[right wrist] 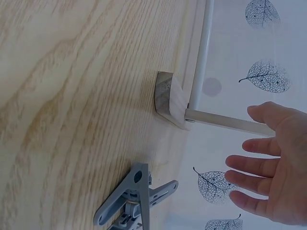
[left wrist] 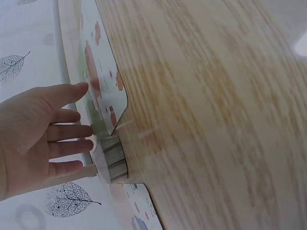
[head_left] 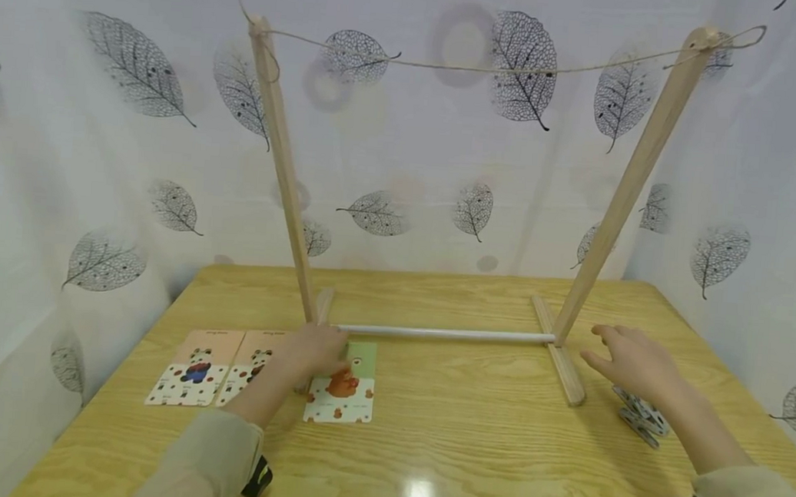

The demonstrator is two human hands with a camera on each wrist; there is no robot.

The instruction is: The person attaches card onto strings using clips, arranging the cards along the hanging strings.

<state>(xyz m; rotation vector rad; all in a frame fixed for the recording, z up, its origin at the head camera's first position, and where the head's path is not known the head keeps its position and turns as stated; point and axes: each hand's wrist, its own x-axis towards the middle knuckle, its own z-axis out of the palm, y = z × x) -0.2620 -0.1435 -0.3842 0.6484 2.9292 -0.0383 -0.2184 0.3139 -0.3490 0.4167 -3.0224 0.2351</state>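
My left hand point(head_left: 315, 348) reaches over the left wooden foot point(head_left: 325, 305) of a wooden stand, overlapping a green-topped card point(head_left: 352, 412) with an orange animal. In the left wrist view its fingers are straight and hold nothing, near the end of the foot point(left wrist: 115, 160). My right hand point(head_left: 633, 361) hovers with relaxed fingers to the right of the right post point(head_left: 634, 180); the right wrist view shows it holding nothing. Grey spring clips point(head_left: 642, 418) lie below it on the table. A white rod point(head_left: 440, 333) joins the stand's two feet.
Two panda cards point(head_left: 183, 391) lie at the left of the wooden table point(head_left: 469, 415), one partly behind my left arm. A thin string point(head_left: 452, 67) spans the tops of the posts, sagging slightly. A leaf-print curtain point(head_left: 419, 150) hangs behind.
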